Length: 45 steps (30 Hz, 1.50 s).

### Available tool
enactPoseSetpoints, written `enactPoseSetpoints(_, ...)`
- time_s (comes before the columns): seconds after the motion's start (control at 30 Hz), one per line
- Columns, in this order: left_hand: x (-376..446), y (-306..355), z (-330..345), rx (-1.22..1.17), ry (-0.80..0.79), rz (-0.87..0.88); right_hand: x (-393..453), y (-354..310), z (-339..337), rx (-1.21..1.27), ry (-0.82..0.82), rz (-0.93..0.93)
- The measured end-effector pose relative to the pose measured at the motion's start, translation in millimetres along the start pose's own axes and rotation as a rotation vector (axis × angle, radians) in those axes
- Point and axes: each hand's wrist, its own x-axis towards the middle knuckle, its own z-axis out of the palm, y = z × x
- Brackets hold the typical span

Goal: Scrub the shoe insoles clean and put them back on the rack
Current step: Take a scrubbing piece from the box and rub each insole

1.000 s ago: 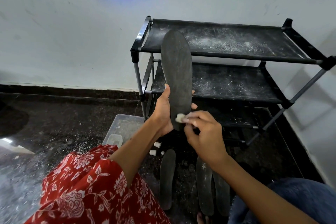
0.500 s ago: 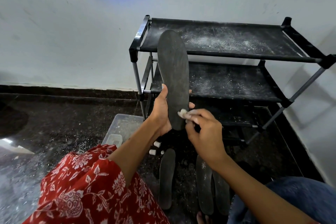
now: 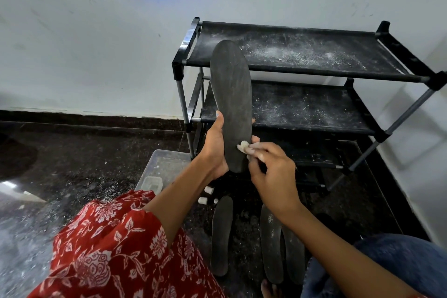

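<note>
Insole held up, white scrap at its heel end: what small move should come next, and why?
Probably rub the white scrap upward along the insole. The right hand pinches it against the heel end only, the left hand holds the insole upright, and the grey, dusty-looking surface above is untouched by it now. Three more insoles wait on the floor.

No text, label, brand or number can be read anywhere here. The rack [image 3: 302,55] has a faint embossed mark on its corner bracket, too small to make out.
</note>
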Motion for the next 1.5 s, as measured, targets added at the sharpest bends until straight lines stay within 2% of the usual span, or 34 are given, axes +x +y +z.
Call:
enactPoseSetpoints(0.13, 0.6, -1.5, 1.3, -0.023, -0.012, -0.001, -2.3, 5.6, 2.0, -0.067, -0.068, -0.007)
enactPoseSetpoints(0.3, -0.6, -1.6, 0.2, -0.043, -0.011, 0.040, -8.7, 2.4, 5.1, -0.013, -0.179, 0.038)
enactPoseSetpoints(0.43, -0.3, 0.8, -0.2, -0.014, 0.024, 0.034, -3.0, 1.1, 3.0, 0.022, -0.025, 0.008)
enactPoseSetpoints(0.5, 0.2, 1.0, 1.2, -0.015, 0.025, 0.030, -0.3, 2.6, 3.5, -0.002, -0.014, 0.013)
enactPoseSetpoints(0.63, 0.7, 0.4, 0.6, -0.019, 0.023, 0.019, -2.0, 5.3, 6.5, -0.081, -0.093, 0.001)
enactPoseSetpoints(0.83, -0.3, -0.5, 1.9, -0.065, 0.018, 0.053, -9.9, -0.4, 8.0, -0.005, -0.267, 0.091)
enactPoseSetpoints(0.93, -0.1, -1.0, 2.5, 0.001, 0.062, 0.021, -4.7, -2.6, 5.3, 0.051, -0.128, 0.036)
enactPoseSetpoints(1.03, 0.5, -3.8, 5.3, 0.020, 0.092, -0.002, 6.3, 2.0, 1.9, 0.002, 0.002, 0.008)
enactPoseSetpoints(1.2, 0.6, -7.6, 4.8, 0.021, 0.057, -0.054, -2.4, 4.6, 8.0, -0.109, -0.163, -0.003)
enactPoseSetpoints(1.37, -0.1, -8.4, 0.0, 0.027, 0.056, -0.057, -10.4, -2.5, 7.5, -0.027, -0.314, 0.083)
enactPoseSetpoints(1.43, 0.2, -8.6, 0.6, 0.077, 0.094, -0.041, -7.5, -6.8, 4.5, 0.004, -0.254, 0.064)
enactPoseSetpoints(1.5, 0.5, -10.2, 3.0, 0.129, 0.134, -0.036, 1.3, -8.5, -0.7, 0.023, -0.104, 0.026)
